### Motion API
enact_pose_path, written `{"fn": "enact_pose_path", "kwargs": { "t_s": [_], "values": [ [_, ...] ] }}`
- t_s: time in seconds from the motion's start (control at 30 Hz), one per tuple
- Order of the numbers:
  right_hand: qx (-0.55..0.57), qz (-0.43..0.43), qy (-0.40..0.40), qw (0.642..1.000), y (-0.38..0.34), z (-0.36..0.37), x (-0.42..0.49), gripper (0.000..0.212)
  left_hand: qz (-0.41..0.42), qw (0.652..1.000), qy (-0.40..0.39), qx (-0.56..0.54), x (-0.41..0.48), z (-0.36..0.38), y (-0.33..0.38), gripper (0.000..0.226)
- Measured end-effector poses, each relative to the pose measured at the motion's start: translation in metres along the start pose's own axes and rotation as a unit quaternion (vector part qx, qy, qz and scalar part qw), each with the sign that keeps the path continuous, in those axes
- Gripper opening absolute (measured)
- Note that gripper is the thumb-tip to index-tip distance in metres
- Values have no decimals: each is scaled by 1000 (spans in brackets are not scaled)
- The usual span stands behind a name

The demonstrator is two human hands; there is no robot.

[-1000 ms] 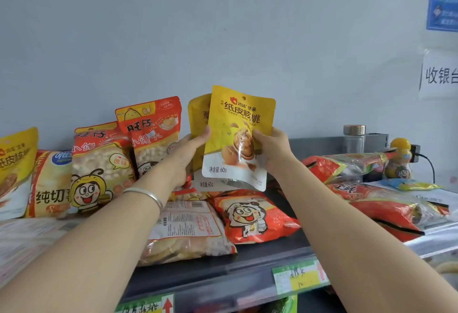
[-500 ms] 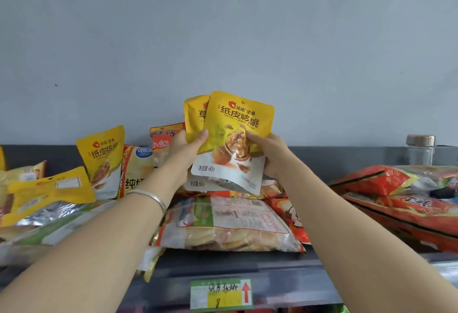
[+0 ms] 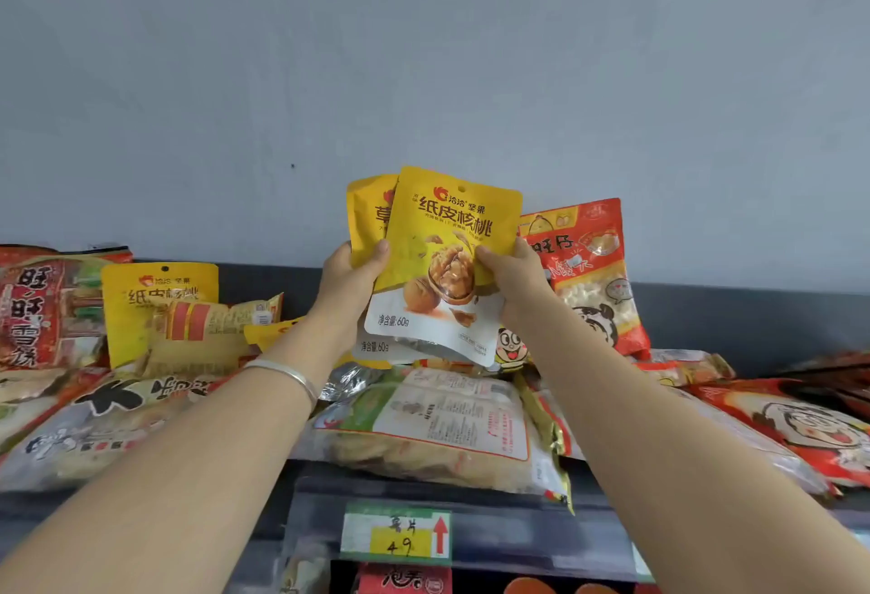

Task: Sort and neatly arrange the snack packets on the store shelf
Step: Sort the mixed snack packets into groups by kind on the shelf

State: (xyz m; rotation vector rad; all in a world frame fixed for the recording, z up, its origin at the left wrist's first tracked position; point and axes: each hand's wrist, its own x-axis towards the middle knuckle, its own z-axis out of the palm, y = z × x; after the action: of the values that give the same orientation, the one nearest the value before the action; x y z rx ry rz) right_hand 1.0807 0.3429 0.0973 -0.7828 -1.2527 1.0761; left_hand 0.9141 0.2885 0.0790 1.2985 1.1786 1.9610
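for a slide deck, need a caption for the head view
Left hand and right hand hold two stacked yellow packets above a cluttered shelf.

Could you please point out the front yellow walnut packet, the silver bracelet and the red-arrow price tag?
Front yellow walnut packet point(image 3: 452, 235): head view, printed upper front.
Silver metal bracelet point(image 3: 288, 373): head view, band over wrist.
Red-arrow paper price tag point(image 3: 369, 523): head view, white top.

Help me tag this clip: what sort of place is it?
Probably a small shop: a shelf piled with snack packets, a price tag on its front edge, and matching yellow packets.
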Motion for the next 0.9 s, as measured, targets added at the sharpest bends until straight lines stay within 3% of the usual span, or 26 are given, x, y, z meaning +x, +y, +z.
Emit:
{"fn": "enact_pose_path", "kwargs": {
  "t_s": [0.33, 0.5, 0.7, 0.9],
  "values": [
    [-42, 3, 11, 999, 33, 126, -31, 16, 28, 979, 192, 62, 11, -153, 1, 33],
    [-39, 19, 30, 999, 46, 161, -27, 46, 50, 965, 218, 140, 15, -190, -4, 46],
    [-21, -6, 27, 999, 54, 186, -20, 24, 80, 928, 276, 238, 17, -207, -5, 31],
    [-9, -1, -15, 1000, 69, 223, -14, 33, 77, 908, 300, 283, 21, -225, -7, 29]
  ]
}}
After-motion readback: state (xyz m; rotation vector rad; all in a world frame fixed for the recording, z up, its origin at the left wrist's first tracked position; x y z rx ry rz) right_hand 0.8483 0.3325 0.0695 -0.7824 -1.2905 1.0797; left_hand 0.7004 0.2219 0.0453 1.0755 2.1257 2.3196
